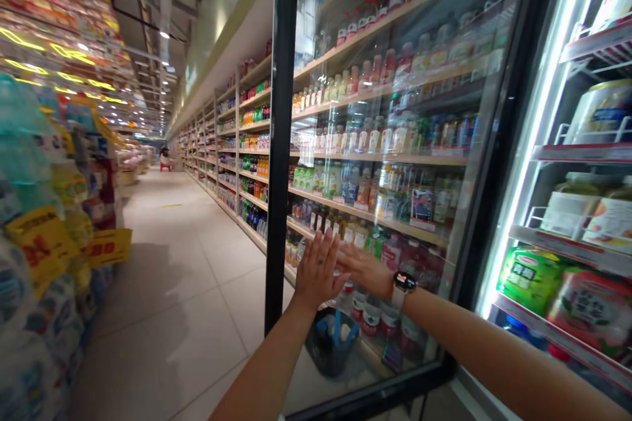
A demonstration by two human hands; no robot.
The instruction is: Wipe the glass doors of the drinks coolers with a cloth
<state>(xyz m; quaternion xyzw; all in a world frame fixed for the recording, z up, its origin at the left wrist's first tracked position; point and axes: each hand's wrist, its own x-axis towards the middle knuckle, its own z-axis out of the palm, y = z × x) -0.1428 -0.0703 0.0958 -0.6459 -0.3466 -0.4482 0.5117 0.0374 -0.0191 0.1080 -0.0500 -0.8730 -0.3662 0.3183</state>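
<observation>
A glass cooler door (375, 355) with a black frame stands swung open in front of me. My left hand (318, 270) is raised at its glass, palm forward, fingers stretched out and holding nothing. Beside it, my right hand (365, 268) also has its fingers extended, with the fingertips partly hidden behind the left hand. Both appear to rest against the pane, though exact contact is hard to tell. A smartwatch (405, 281) with a pale strap sits on my right wrist.
Lit cooler shelves (567, 247) with bottles and green and red packs are at right. Through the glass show bottle-lined shelves (365, 209) and a dark basket (330, 348) with blue handles. Stacked goods with yellow price signs (42, 243) border the tiled aisle (187, 302); a person (165, 156) is far off.
</observation>
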